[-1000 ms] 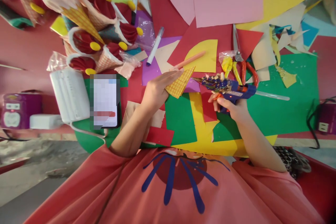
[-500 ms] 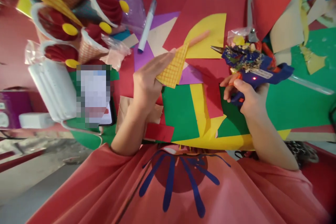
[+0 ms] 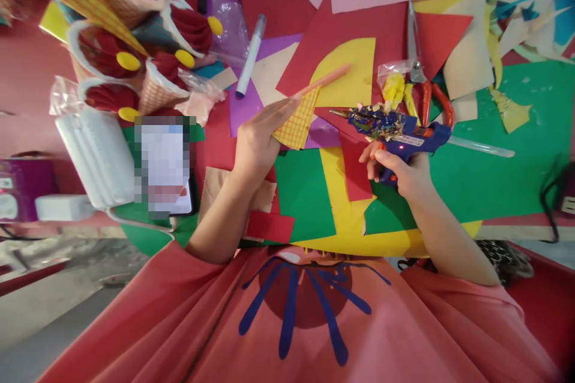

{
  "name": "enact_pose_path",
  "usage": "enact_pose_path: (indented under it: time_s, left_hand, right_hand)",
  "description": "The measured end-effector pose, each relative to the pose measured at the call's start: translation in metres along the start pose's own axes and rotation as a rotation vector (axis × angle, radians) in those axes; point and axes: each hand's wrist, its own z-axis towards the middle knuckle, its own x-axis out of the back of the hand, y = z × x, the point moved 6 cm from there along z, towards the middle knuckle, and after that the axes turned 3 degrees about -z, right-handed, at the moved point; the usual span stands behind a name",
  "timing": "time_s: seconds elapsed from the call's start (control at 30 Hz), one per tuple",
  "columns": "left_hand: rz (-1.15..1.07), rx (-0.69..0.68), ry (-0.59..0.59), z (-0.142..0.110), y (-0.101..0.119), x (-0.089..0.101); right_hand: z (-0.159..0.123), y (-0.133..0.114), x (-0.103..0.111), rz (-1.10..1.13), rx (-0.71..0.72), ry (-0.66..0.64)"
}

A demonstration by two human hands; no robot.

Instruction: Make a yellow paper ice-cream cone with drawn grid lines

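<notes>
My left hand is closed on a yellow paper cone with an orange checked pattern. What looks like one of its fingers reaches out past the cone, over a yellow paper piece with a curved edge. A blue hot glue gun is in the grip of my right hand, fingers by its orange trigger. Its red light is lit, and crusted glue and scraps cover the front. The metal nozzle points left at the cone, a short gap away. A clear glue stick shows behind the gun.
Finished-looking paper cones with dark red fabric crowd the upper left, above a white power strip and a phone. Red-handled scissors lie behind the glue gun. A marker and coloured paper sheets cover the table.
My right hand has brought the glue gun left, nearer the cone. My left hand keeps its hold on the cone, shifted only slightly. More of the scissors' red handles now shows.
</notes>
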Motion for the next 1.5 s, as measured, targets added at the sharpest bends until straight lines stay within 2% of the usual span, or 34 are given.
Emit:
enact_pose_path:
  time_s: [0.2,0.37,0.6,0.73,0.83,0.9,0.97,1.13,1.3,1.4,1.5]
  left_hand:
    - [0.046,-0.034,0.026,0.001,0.002,-0.001]
    - [0.024,-0.035,0.033,0.001,0.002,-0.004]
    - [0.016,-0.082,0.074,0.001,0.006,-0.001]
    - [0.017,-0.053,0.04,0.002,0.003,0.0]
    - [0.033,-0.043,0.043,0.002,0.003,0.002]
    - [0.031,-0.034,0.06,0.002,0.004,0.004]
    - [0.011,-0.018,0.025,0.003,0.006,0.002]
    - [-0.036,-0.035,0.044,0.004,0.012,0.0]
    - [-0.038,-0.061,0.028,0.002,0.009,-0.007]
    - [-0.026,-0.026,-0.011,0.002,0.006,-0.011]
    - [0.007,-0.027,0.011,0.002,0.006,-0.01]
  right_hand:
    - [0.0,0.003,-0.013,-0.064,-0.065,-0.089]
    - [0.0,0.008,-0.015,-0.164,-0.098,-0.067]
    - [0.004,-0.002,-0.015,0.005,-0.079,-0.04]
    - [0.005,-0.005,-0.01,0.042,-0.058,-0.023]
    - [0.004,-0.003,-0.004,0.067,-0.01,0.011]
    - [0.003,-0.003,0.001,0.098,0.033,0.091]
    - [0.003,-0.003,0.003,0.128,0.059,0.151]
    - [0.002,-0.001,-0.003,0.211,0.047,0.057]
    - [-0.004,0.0,0.003,0.17,0.076,0.022]
    - [-0.004,0.002,-0.002,0.145,-0.002,-0.049]
    - [-0.001,-0.001,-0.009,0.117,-0.061,-0.071]
